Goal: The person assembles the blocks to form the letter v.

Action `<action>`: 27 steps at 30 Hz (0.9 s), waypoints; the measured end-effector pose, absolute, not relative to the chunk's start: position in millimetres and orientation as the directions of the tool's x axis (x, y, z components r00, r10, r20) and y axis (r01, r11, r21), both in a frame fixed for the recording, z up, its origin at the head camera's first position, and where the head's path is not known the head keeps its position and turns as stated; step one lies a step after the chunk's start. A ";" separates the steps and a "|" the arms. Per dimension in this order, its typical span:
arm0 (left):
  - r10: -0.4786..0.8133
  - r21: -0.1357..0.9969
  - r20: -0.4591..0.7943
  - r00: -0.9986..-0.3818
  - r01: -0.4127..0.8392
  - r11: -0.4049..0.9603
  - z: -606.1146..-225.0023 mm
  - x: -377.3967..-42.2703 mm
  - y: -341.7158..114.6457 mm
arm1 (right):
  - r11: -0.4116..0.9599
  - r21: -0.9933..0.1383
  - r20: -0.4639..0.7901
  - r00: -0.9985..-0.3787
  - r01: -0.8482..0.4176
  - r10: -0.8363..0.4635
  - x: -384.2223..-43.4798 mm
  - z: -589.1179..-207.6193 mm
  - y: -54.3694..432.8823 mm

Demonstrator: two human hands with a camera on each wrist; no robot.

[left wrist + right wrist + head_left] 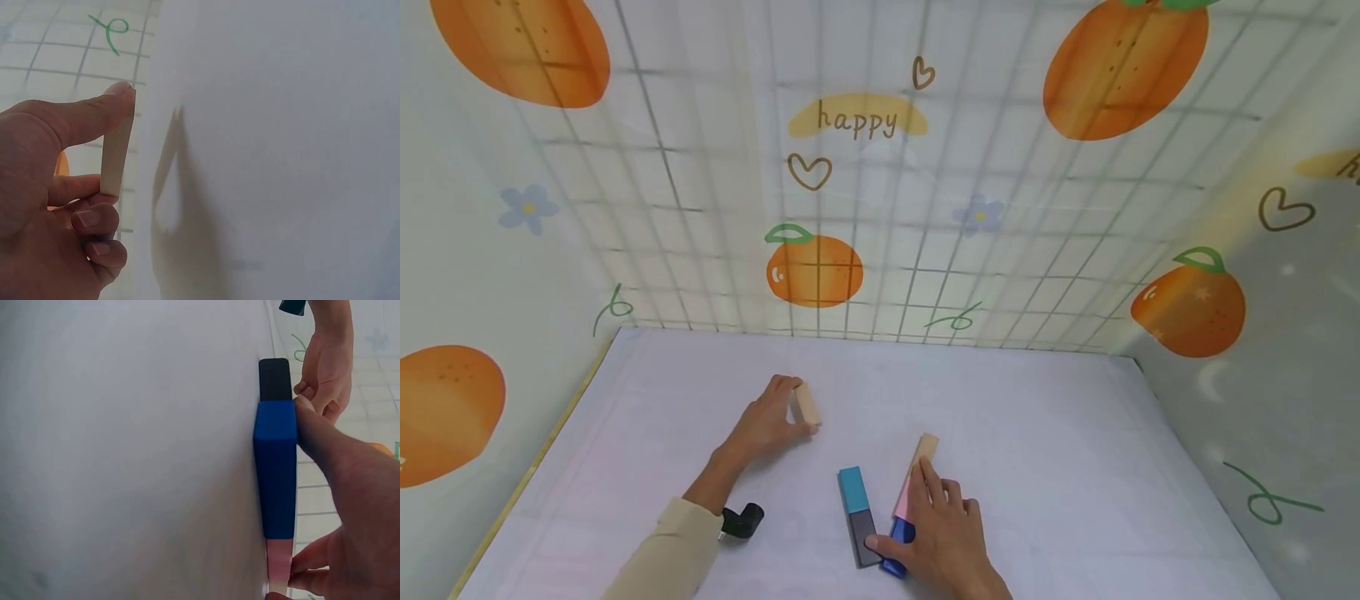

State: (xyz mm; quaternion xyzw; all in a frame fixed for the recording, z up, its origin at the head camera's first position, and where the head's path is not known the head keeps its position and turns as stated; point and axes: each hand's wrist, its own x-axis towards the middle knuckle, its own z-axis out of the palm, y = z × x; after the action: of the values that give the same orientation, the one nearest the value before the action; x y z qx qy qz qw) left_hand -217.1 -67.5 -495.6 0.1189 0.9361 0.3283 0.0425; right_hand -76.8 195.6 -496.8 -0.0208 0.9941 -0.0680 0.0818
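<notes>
My left hand [765,425] pinches a plain wooden block [807,404] between thumb and fingers; in the left wrist view the block [117,156] is seen edge-on, with a shadow beside it. My right hand [947,533] lies over a slanted row of blocks: a wooden one [928,446] at the far end, a pink one [902,502], then a blue one [894,568]. Its fingers touch the row near the pink block, and the thumb reaches across the blue one. Left of that row, a teal block [853,489] and a dark grey block [862,537] lie end to end.
A white cloth [1037,475] covers the table. Printed curtains with oranges [815,271] hang at the back and sides, a wire grid showing through behind. A black device [745,521] sits at my left wrist.
</notes>
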 end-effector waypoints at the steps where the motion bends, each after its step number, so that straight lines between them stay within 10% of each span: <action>1: 0.255 0.623 0.002 -0.967 0.201 0.756 -494.7 -215.9 -66.1 | 0.990 -0.136 -0.160 -0.986 -0.030 -0.052 -76.9 -496.8 195.7; 27: 0.340 0.645 -0.016 -0.940 0.250 0.723 -501.6 -194.4 -41.0 | 0.990 -0.138 -0.163 -0.986 -0.019 -0.041 -75.7 -497.6 196.1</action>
State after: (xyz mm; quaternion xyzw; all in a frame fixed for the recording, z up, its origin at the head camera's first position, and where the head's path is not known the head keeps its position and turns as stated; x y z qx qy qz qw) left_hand -194.4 -41.0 -501.6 0.1591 0.9256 0.3368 0.0667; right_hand -75.7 196.1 -497.6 -0.0150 0.9941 -0.0683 0.0830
